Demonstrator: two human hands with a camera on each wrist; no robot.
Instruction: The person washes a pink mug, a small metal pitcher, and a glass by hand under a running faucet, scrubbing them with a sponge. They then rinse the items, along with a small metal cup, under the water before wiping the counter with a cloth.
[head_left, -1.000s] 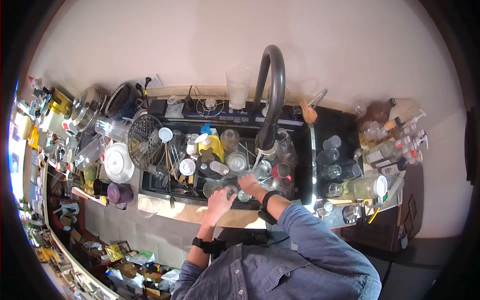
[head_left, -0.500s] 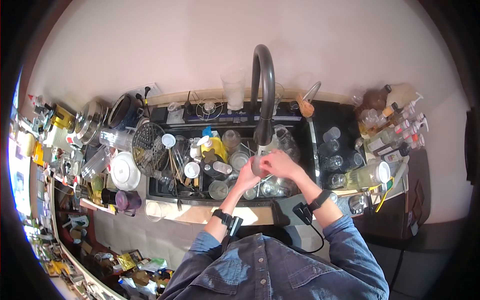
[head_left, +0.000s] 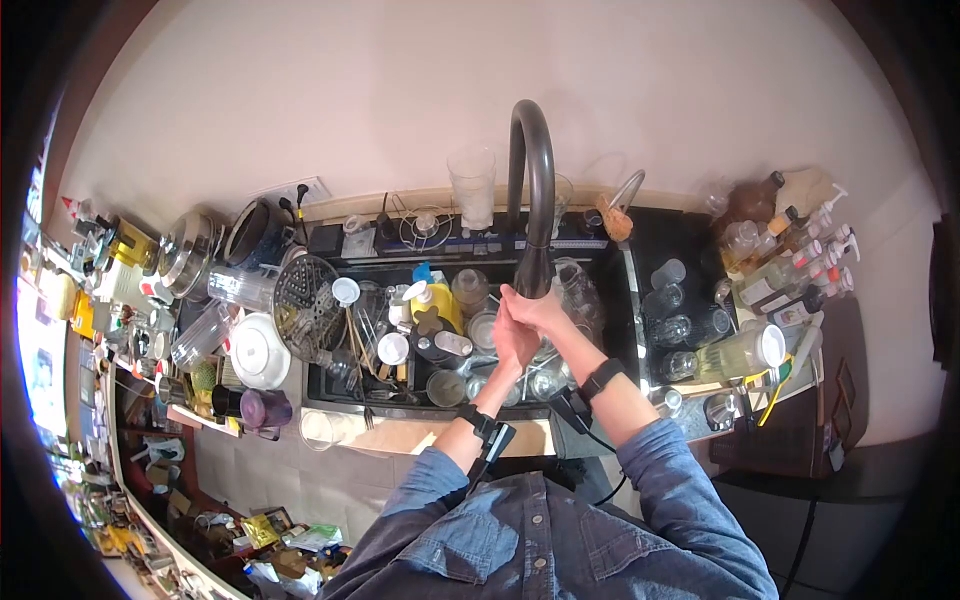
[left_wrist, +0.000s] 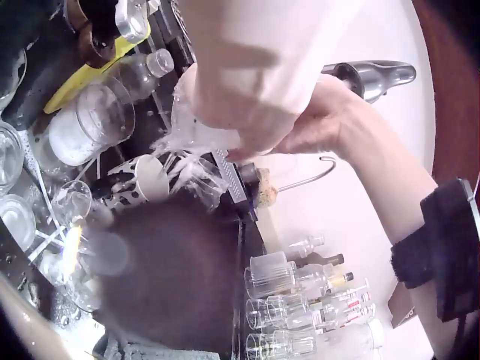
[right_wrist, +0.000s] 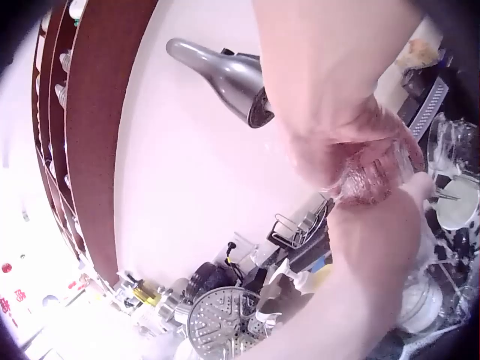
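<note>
Under the spout of the dark faucet (head_left: 535, 262), both hands are together around a wet clear glass (right_wrist: 367, 180). My left hand (head_left: 514, 342) grips it from below and the left. Curled over its other side is my right hand (head_left: 538, 312), its fingers largely hidden in the head view. Water runs off the glass and splashes down in the left wrist view. Beneath the hands, the dark sink holds a spotted white cup (left_wrist: 152, 178), glass jars and other clear glassware. A yellow bottle (head_left: 438, 302) with a white pump stands left of the hands.
A round perforated metal plate (head_left: 305, 305) and a white plate (head_left: 260, 352) stand left of the sink. Several glasses (head_left: 676, 328) and a large jar (head_left: 740, 352) line the right side. A tall glass (head_left: 472, 185) stands behind the sink.
Both hands rose from among the glassware at the sink's front to the faucet, bringing the glass. Over the last half second they moved slightly farther up under the spout.
</note>
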